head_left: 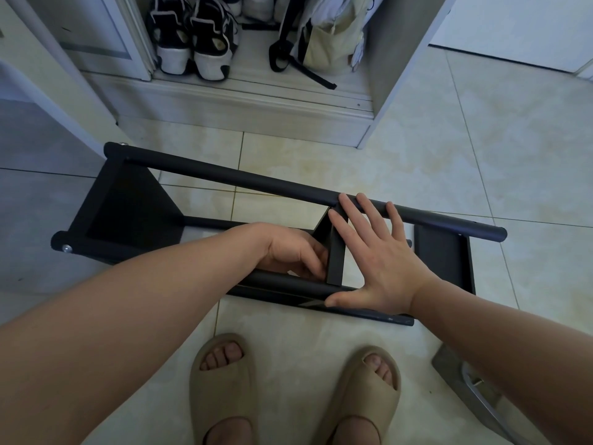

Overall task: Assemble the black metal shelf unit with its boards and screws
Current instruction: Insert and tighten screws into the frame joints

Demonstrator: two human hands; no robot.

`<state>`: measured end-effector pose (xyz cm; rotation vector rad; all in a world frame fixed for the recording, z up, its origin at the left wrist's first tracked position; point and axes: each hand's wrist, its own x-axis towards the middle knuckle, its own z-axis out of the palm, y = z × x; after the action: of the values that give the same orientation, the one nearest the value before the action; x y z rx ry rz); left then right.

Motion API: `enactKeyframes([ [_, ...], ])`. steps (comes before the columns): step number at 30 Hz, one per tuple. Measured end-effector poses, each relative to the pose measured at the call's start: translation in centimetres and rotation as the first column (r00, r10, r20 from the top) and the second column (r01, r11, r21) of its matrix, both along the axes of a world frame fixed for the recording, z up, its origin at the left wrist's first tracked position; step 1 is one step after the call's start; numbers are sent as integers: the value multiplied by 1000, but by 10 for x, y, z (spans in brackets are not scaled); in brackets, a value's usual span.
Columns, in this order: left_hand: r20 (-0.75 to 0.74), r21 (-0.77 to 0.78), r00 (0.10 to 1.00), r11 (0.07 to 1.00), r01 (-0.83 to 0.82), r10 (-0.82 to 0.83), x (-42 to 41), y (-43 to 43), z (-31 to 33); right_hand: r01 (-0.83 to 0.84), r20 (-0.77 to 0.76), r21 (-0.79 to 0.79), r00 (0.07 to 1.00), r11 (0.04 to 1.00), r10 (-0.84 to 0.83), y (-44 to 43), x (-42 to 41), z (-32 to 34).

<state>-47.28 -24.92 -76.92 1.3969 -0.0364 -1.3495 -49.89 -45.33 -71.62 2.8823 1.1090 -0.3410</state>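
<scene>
Head view: a person looks down at a black shelf unit [256, 184] lying on its side on a tiled floor [417, 139].
Right hand [380, 255]: flat, fingers straight and spread wide; the fingertips rest on the far tube, the thumb lies on the near tube [288, 283].
Left hand [293, 252]: fingers bent against the middle board [335, 256], just left of the right-hand fingers; whether they pinch a screw or the board itself cannot be told.
Progress: likely mid-assembly. An end board [128, 200] well left of both hands is fixed, with a silver screw head [66, 248] showing. Another board [439, 252] sits right of the fingers. The middle board looks unsecured as yet.
Materials: round matte black metal tubes with capped ends; flat, thin, dark boards; glossy pale tiles.
</scene>
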Motion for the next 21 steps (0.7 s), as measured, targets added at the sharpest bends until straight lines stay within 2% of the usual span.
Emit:
enactKeyframes([
  [11, -102, -13, 994, 999, -30, 29, -1, -1, -2, 1, 1, 0, 1000, 1000, -1, 0, 0, -1],
  [21, -35, -23, 999, 1000, 14, -15, -1, 0, -3, 0, -7, -12, 1000, 1000, -1, 0, 0, -1],
])
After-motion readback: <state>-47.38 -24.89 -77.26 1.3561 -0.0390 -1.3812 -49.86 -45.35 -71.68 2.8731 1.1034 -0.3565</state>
